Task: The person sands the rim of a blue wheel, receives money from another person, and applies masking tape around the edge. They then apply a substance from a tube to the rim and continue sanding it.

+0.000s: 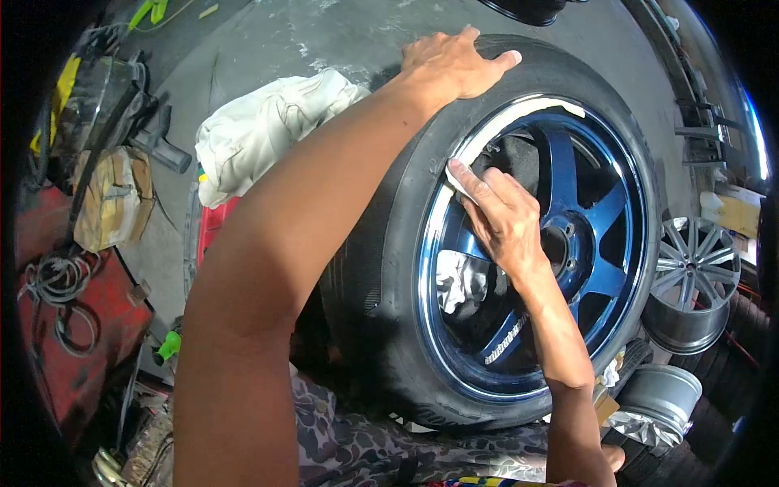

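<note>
L hand (454, 63) rests open, palm flat on the tyre (389, 268) top; R hand (505, 217) (nearer one) presses flat fingers (479, 188), gripping nothing, on pale tape (519, 112) that arcs up-right along the blue rim (560, 166) lip, wheel upright.

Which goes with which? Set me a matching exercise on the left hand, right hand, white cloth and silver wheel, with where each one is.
Things:
1. left hand
2. right hand
3. white cloth
4. silver wheel

Places:
A. lying on the floor behind the tire
B. pressing tape onto the edge of the blue rim
C. flat on top of the tire
D. standing at the far right

Pairs: 1-C, 2-B, 3-A, 4-D
</note>
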Action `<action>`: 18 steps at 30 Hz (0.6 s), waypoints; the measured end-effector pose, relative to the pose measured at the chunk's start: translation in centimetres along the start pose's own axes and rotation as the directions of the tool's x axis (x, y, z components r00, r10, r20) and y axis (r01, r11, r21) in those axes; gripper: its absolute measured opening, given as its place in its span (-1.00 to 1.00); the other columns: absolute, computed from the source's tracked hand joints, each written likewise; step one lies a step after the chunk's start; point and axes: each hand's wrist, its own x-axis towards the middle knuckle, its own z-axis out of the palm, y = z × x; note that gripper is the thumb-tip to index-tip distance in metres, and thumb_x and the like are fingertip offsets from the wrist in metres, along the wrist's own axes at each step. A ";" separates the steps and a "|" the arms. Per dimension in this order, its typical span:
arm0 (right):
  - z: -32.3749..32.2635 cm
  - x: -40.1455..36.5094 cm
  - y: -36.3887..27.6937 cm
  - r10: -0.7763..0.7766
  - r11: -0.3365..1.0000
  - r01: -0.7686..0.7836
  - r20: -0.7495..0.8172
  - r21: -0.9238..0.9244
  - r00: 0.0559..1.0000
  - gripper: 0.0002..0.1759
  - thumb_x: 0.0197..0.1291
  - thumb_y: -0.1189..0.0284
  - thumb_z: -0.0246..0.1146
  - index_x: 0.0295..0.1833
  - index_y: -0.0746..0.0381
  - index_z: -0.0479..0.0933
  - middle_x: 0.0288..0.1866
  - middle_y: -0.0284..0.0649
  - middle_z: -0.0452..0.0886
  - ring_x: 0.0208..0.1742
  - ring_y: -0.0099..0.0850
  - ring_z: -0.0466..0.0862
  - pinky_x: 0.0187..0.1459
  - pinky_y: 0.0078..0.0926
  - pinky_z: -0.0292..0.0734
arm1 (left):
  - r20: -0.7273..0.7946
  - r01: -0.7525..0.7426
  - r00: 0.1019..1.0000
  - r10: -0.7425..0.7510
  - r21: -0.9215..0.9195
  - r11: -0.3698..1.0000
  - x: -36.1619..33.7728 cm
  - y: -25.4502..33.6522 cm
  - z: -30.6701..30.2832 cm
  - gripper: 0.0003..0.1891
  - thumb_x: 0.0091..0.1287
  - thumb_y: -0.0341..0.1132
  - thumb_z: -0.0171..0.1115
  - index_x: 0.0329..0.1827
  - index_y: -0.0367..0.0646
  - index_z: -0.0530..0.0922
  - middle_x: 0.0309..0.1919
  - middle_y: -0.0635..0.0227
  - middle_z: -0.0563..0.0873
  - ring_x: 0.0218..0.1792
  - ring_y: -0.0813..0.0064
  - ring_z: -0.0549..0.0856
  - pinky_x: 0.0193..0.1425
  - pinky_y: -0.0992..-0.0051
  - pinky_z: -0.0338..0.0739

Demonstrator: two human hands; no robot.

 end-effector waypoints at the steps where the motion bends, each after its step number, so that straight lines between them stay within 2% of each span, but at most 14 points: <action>1: -0.3 0.2 0.3 -0.007 1.000 0.007 0.007 -0.015 1.000 -0.33 0.15 0.57 0.53 0.43 0.14 0.67 -0.32 -0.21 0.46 -0.33 -0.21 0.59 -0.22 -0.22 0.60 | 0.006 -0.009 1.000 0.010 -0.011 1.000 -0.1 0.1 0.1 0.07 0.35 0.67 0.03 0.73 0.08 0.41 0.42 -0.06 0.72 0.53 -0.10 0.62 0.62 -0.04 0.48; 2: -0.6 0.6 0.7 -0.012 0.999 0.012 0.014 -0.030 1.000 -0.34 0.16 0.57 0.52 0.43 0.14 0.67 -0.31 -0.21 0.47 -0.32 -0.22 0.60 -0.21 -0.22 0.60 | 0.012 -0.012 1.000 0.012 -0.012 1.000 -0.2 0.1 0.4 0.07 0.35 0.67 0.03 0.73 0.08 0.41 0.42 -0.06 0.72 0.53 -0.10 0.62 0.62 -0.04 0.48; 4: -0.5 0.9 1.4 0.089 0.994 -0.087 0.022 -0.069 0.996 -0.37 0.19 0.57 0.50 0.42 0.14 0.67 -0.29 -0.20 0.52 -0.29 -0.21 0.62 -0.19 -0.21 0.62 | -0.014 -0.009 1.000 0.009 -0.015 1.000 -0.3 0.2 0.3 -0.01 0.40 0.59 0.08 0.69 0.06 0.47 0.38 0.00 0.76 0.48 -0.03 0.68 0.59 0.00 0.50; 8: -0.2 0.0 -0.2 0.026 0.999 -0.027 0.022 0.026 0.999 -0.34 0.12 0.62 0.53 0.40 0.16 0.68 -0.31 -0.20 0.52 -0.33 -0.20 0.62 -0.21 -0.22 0.60 | -0.032 0.002 0.999 -0.001 0.018 1.000 -0.2 0.3 0.0 -0.01 0.40 0.58 0.08 0.69 0.04 0.47 0.37 0.00 0.77 0.47 -0.03 0.69 0.57 0.00 0.52; 10: -0.5 0.6 0.4 -0.003 0.999 0.004 -0.010 0.034 1.000 -0.32 0.14 0.68 0.51 0.42 0.10 0.71 -0.39 -0.19 0.42 -0.39 -0.21 0.59 -0.29 -0.21 0.57 | 0.022 0.002 1.000 -0.001 -0.015 1.000 -0.1 0.2 -0.1 0.08 0.34 0.67 0.04 0.74 0.09 0.41 0.42 -0.07 0.72 0.52 -0.11 0.62 0.62 -0.04 0.48; 12: -0.1 0.9 1.6 0.078 0.996 -0.079 -0.030 -0.033 0.996 -0.41 0.23 0.66 0.48 0.39 0.11 0.72 -0.39 -0.17 0.44 -0.40 -0.23 0.59 -0.32 -0.23 0.55 | 0.036 0.003 0.999 -0.003 -0.010 1.000 -0.2 0.3 -0.2 0.08 0.34 0.68 0.04 0.74 0.09 0.41 0.44 -0.06 0.71 0.53 -0.10 0.62 0.62 -0.04 0.48; 16: 0.3 0.4 0.2 0.050 0.996 -0.046 -0.060 0.073 0.997 -0.41 0.24 0.68 0.47 0.39 0.11 0.73 -0.42 -0.17 0.43 -0.44 -0.23 0.57 -0.33 -0.23 0.56 | 0.016 0.001 1.000 -0.002 0.016 1.000 0.1 0.1 0.1 0.09 0.33 0.69 0.03 0.74 0.10 0.40 0.46 -0.04 0.69 0.54 -0.10 0.61 0.62 -0.04 0.48; 18: 0.1 0.3 -0.3 0.059 0.998 -0.057 -0.051 0.040 0.997 -0.41 0.25 0.68 0.48 0.40 0.10 0.73 -0.43 -0.19 0.43 -0.44 -0.24 0.58 -0.31 -0.24 0.58 | 0.027 0.004 1.000 -0.004 -0.001 1.000 0.0 0.2 -0.1 0.09 0.33 0.69 0.03 0.75 0.11 0.40 0.46 -0.04 0.69 0.54 -0.11 0.60 0.62 -0.03 0.48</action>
